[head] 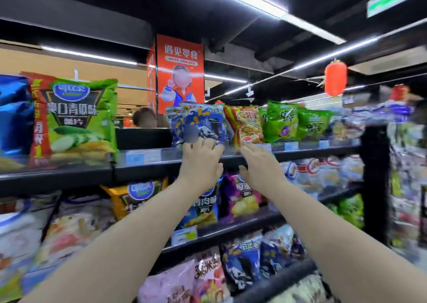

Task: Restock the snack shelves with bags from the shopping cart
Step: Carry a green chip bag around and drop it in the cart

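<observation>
One blue bag [201,122] stood upright at the front of the top shelf [147,164], and that was where the action was. The left hand [200,164] was up under it, fingers curled against its bottom edge and apparently pinching the seam there (blur made the exact hold hard to read). Just beside it the right hand [260,164] reached in flat, fingers straight and thumb spread, holding nothing. Its tips sat at the lower corner of the neighbouring red-and-yellow bag [248,124]; touching or just short, I couldn't tell.

By the look of it, that blue bag was a puffed, air-filled pack: very light, with a slick, crinkly skin and contents that would crush under a squeeze. The sealed bottom seam or the side edges looked like the safest places to hold. The belly would be better nudged with flat fingers than grabbed.

Further right along the same shelf, a row of small green bags [280,122] stood face-out. Well off to the left stood a big green bag [76,117], with a gap between it and the blue one. The lower shelves [242,230] were packed with more packs, and the shopping cart was nowhere in view.
</observation>
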`<state>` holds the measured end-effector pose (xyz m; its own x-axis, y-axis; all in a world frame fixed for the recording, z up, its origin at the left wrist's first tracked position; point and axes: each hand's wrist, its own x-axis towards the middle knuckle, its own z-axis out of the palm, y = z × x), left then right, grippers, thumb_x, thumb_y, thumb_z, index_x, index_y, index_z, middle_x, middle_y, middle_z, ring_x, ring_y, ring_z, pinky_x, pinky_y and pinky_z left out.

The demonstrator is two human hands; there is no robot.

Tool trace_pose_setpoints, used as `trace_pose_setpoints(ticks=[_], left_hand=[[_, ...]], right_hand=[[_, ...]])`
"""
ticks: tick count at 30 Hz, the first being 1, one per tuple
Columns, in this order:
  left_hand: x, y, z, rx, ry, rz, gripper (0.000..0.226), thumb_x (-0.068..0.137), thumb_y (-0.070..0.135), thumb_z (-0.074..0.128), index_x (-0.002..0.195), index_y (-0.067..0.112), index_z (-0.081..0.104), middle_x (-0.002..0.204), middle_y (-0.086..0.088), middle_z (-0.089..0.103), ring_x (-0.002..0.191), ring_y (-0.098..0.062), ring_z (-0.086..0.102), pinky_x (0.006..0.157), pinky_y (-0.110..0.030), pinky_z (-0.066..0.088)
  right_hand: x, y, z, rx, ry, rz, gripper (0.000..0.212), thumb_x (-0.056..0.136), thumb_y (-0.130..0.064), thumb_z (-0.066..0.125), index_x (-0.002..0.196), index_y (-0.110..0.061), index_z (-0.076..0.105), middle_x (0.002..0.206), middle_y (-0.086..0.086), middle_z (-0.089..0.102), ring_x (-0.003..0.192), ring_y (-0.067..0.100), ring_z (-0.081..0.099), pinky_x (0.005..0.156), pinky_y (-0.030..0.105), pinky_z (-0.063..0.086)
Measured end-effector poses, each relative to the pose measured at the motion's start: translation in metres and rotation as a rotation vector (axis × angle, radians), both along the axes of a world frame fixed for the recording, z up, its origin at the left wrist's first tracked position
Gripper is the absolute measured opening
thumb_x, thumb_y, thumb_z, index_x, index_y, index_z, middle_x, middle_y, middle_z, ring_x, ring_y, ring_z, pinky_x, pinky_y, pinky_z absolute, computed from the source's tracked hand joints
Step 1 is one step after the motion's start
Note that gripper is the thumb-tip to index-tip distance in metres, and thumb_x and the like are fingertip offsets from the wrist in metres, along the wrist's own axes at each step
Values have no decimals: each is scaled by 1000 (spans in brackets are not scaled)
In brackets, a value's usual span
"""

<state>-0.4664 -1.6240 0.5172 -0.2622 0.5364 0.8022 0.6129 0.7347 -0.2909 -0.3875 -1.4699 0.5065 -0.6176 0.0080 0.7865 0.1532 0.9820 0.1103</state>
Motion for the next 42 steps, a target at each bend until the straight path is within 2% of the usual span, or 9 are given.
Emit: trace_pose_setpoints(ticks=[4, 13, 17, 21, 27, 29, 35, 40, 42], left_hand=[[49, 112, -18, -53, -49, -167, 41, 90, 46, 53, 125, 24, 53, 127, -3, 54, 122, -30, 43, 99, -47, 32], [187, 375, -70, -85, -130, -457, 36, 89, 38, 53, 122, 23, 53, 126, -3, 54, 119, -30, 44, 95, -44, 34], [248, 482, -98, -126, -171, -557, 33, 92, 35, 51, 123, 23, 53, 119, -2, 53, 115, -28, 45, 92, -43, 34], [299, 574, -129, -182, -213, -662, 28, 88, 33, 56, 113, 22, 60, 109, -3, 60, 104, -28, 52, 85, -40, 40], [353, 696, -178, -280, -287, -792, 28, 91, 33, 51, 116, 21, 52, 118, -3, 54, 114, -28, 47, 94, -45, 36], [360, 735, -196, -285, -322, -828, 30, 92, 36, 52, 119, 22, 52, 119, -2, 54, 115, -27, 47, 95, -44, 36], [363, 858, -264, -327, -457, -900, 28, 88, 31, 54, 115, 23, 56, 114, -1, 56, 112, -27, 47, 91, -42, 36], [358, 969, -300, -370, -512, -926, 30, 85, 30, 56, 114, 23, 59, 113, -1, 58, 109, -27, 49, 91, -42, 37], [361, 1010, -316, -398, -535, -936, 28, 84, 30, 58, 112, 23, 60, 111, 0, 60, 109, -27, 50, 90, -42, 38]], right_hand=[[72, 97, -20, -27, -30, -196, 41, 82, -15, 62, 123, -10, 55, 116, 12, 58, 106, 36, 53, 83, 43, 47], [251, 318, -59, 1, -147, -527, 44, 89, -21, 59, 131, -17, 49, 123, 6, 55, 110, 31, 52, 85, 43, 48], [322, 407, -89, -47, -198, -636, 39, 93, -19, 55, 132, -15, 48, 121, 7, 55, 109, 28, 50, 79, 32, 41], [376, 479, -121, -120, -227, -724, 42, 90, -21, 57, 131, -17, 48, 124, 6, 53, 112, 30, 49, 85, 38, 43], [429, 581, -177, -222, -272, -878, 37, 85, -22, 61, 121, -17, 55, 114, 4, 56, 106, 30, 53, 76, 36, 42], [442, 616, -193, -273, -256, -924, 34, 87, -24, 60, 121, -18, 55, 117, 3, 56, 108, 29, 52, 80, 38, 46], [469, 731, -236, -404, -258, -1028, 32, 91, -22, 58, 122, -16, 56, 120, 6, 56, 110, 30, 49, 85, 36, 39], [466, 827, -264, -472, -220, -1018, 20, 80, -13, 65, 99, -9, 65, 95, 11, 63, 94, 36, 57, 77, 39, 44], [466, 860, -278, -498, -214, -1044, 23, 83, -16, 62, 105, -12, 62, 103, 8, 61, 102, 32, 54, 80, 39, 41]])
